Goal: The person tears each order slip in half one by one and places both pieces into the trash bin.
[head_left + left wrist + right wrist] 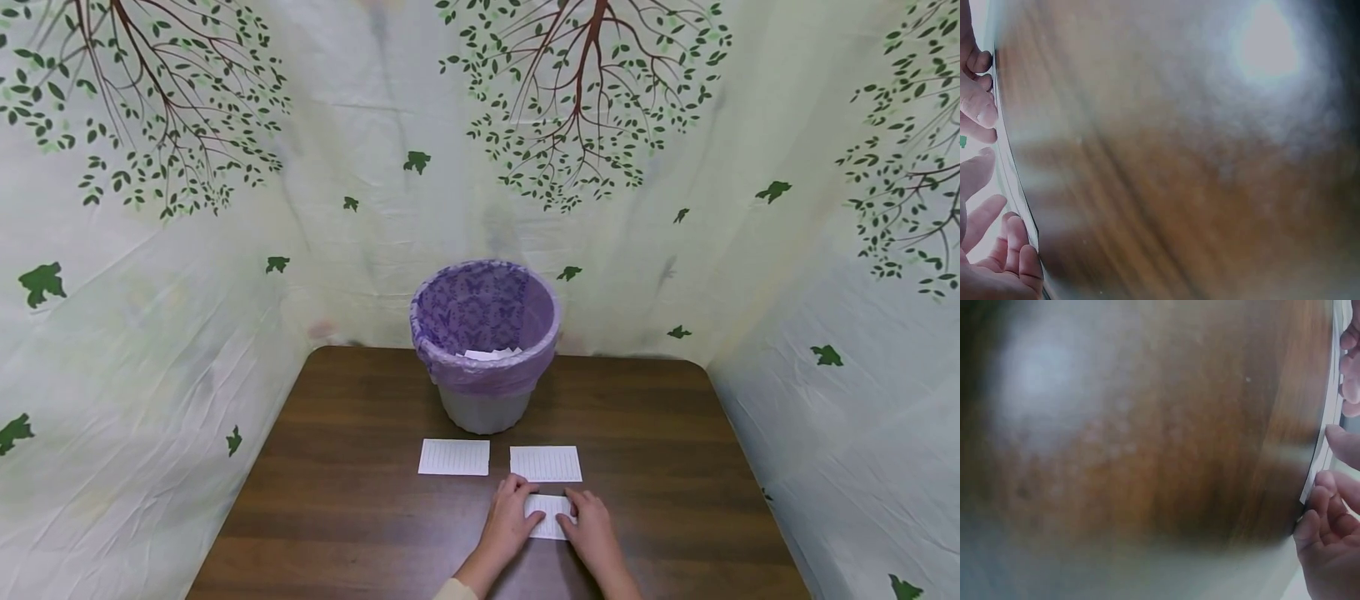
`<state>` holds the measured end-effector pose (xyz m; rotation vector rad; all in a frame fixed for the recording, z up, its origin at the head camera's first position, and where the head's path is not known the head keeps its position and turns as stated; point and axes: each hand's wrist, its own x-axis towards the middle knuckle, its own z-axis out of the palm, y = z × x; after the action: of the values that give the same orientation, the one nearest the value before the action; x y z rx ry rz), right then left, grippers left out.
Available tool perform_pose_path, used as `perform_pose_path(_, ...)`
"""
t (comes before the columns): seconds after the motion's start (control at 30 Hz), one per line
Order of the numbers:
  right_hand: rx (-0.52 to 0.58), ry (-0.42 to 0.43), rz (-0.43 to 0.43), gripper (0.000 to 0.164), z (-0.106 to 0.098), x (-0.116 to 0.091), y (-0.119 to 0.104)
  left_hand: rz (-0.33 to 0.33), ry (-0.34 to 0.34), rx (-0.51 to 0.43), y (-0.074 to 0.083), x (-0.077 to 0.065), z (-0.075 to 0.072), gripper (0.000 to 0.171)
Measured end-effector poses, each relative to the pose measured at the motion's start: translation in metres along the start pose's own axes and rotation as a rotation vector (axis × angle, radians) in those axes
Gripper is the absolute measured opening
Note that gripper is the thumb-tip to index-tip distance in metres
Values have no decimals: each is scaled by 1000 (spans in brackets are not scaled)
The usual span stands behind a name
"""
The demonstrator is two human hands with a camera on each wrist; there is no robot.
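Head view: a lined paper slip (pixel 549 528) lies on the tabletop (pixel 337 467) between the left hand (pixel 512 515) and the right hand (pixel 595 521); the thumbs rest on its face, the fingers reaching towards its far edge; two more slips (pixel 453 457) lie beyond, side by side, near the purple-lined bin (pixel 483 408), which has white paper pieces (pixel 487 355) inside.

Left wrist view: the left hand's index finger and thumb stand apart, its other fingers loosely bent, touching rather than pinching; the slip's edge shows as a thin strip.

Right wrist view: the right hand's thumb is likewise apart from its bent fingers at the slip; steadying both sides evenly, with light thumbs, should keep the thin paper flat and square without creasing.
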<state>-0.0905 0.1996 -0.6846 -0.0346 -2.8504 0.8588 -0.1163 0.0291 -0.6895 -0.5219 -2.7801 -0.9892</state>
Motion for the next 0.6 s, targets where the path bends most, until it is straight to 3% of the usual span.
perform_pose_path(0.23, -28, -4, 17, 24, 2, 0, -2, 33, 9, 22, -1, 0, 1, 38)
perform_pose_path(0.6, -4, 91, -34, 19, 7, -5, -3, 35, 30, -11, 1, -2, 4, 29)
